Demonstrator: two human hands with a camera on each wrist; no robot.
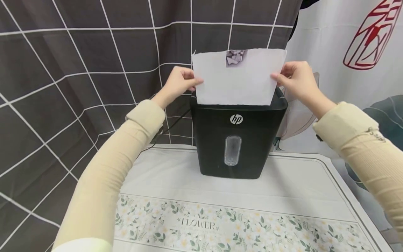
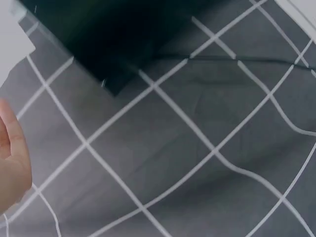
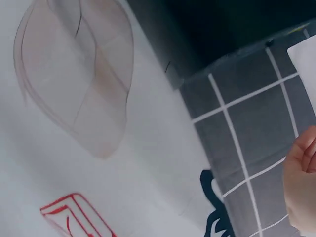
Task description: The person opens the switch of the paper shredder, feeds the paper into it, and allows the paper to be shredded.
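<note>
A white sheet of paper (image 1: pixel 234 82) with a small printed picture of crumpled scraps at its top edge stands upright over a black HP paper shredder (image 1: pixel 214 136). My left hand (image 1: pixel 181 83) pinches the sheet's left edge, thumb in front. At the opposite edge, my right hand (image 1: pixel 296 77) holds it the same way. The sheet's lower edge overlaps the shredder's top, hiding the slot. In the left wrist view part of the left hand (image 2: pixel 12 158) shows by a corner of the paper. The right wrist view has the right hand (image 3: pixel 302 182) at its edge.
The shredder stands on a table with a white, flower-printed cloth (image 1: pixel 170 175). A dark cord (image 1: pixel 176 122) runs from its left side. Behind hangs a dark grey curtain (image 1: pixel 126 52) with white grid lines, and a white patterned curtain (image 1: pixel 333 45) is at the right.
</note>
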